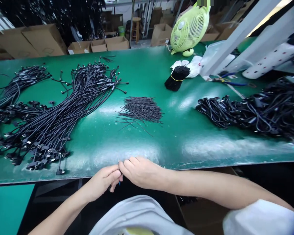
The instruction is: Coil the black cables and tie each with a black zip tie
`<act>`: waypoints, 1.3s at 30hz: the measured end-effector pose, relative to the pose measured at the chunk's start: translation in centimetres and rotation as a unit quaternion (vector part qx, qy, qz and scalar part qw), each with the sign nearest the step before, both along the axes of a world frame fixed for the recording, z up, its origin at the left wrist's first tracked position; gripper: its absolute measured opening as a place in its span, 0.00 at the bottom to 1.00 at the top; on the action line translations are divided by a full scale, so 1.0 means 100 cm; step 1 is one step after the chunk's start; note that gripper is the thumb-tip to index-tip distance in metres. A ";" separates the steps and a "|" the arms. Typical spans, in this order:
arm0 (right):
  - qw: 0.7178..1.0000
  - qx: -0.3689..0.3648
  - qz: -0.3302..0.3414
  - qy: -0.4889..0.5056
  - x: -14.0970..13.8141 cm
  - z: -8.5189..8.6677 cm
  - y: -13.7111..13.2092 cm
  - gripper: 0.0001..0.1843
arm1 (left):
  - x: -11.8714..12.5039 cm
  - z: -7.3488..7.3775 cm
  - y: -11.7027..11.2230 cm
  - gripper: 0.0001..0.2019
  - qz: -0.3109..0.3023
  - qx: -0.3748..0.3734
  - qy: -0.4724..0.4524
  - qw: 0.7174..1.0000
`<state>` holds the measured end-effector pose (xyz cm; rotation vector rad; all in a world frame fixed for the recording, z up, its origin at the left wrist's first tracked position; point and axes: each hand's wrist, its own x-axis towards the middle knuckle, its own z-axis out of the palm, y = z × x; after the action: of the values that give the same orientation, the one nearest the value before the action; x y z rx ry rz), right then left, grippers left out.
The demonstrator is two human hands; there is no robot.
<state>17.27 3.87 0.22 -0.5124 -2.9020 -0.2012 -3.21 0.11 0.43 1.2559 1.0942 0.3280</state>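
Note:
My left hand [103, 182] and my right hand [140, 171] meet at the front edge of the green table [181, 137], fingers curled and pressed together. What they pinch between them is hidden; only a tiny dark tip shows below the fingers. A loose pile of thin black ties [140, 110] lies in the table's middle, beyond my hands. A large fanned heap of black cables [63, 107] with connectors spreads at the left. Another tangled heap of black cables [254, 109] lies at the right.
A bundle of black ties held by a yellow band [176, 77] stands behind the loose pile. A green desk fan [189, 29], white cloth, scissors and a white power strip [271, 60] sit at the back right. Cardboard boxes [98, 45] line the far side.

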 end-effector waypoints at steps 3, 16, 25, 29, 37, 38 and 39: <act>0.999 -0.033 0.028 -0.013 0.001 -0.008 0.001 0.11 | 0.004 -0.001 -0.002 0.17 -0.036 0.046 0.078 0.995; 0.941 -0.072 -0.300 0.138 0.111 -0.014 0.196 0.14 | 0.002 -0.009 0.002 0.17 0.199 0.009 -0.062 0.978; 0.895 -0.095 -0.340 0.272 0.078 -0.004 0.142 0.11 | 0.015 -0.006 0.001 0.17 0.326 0.025 -0.150 0.933; 0.832 -0.397 -0.217 0.322 0.014 -0.002 0.064 0.08 | 0.030 -0.002 0.007 0.28 0.320 0.029 -0.221 0.921; 0.956 -0.108 -0.047 0.269 -0.035 0.003 0.018 0.11 | 0.012 0.000 0.005 0.19 0.326 0.173 -0.064 0.927; 0.968 -0.038 0.013 0.247 -0.035 0.008 0.021 0.12 | 0.009 -0.001 0.004 0.17 0.309 0.188 -0.032 0.932; 0.972 0.013 0.071 0.224 -0.036 0.013 0.023 0.13 | 0.005 -0.001 0.002 0.16 0.288 0.196 -0.007 0.937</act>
<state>13.65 6.20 1.48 -0.2948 -2.4764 -0.0872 -2.71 0.36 0.36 1.2471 1.4201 1.0403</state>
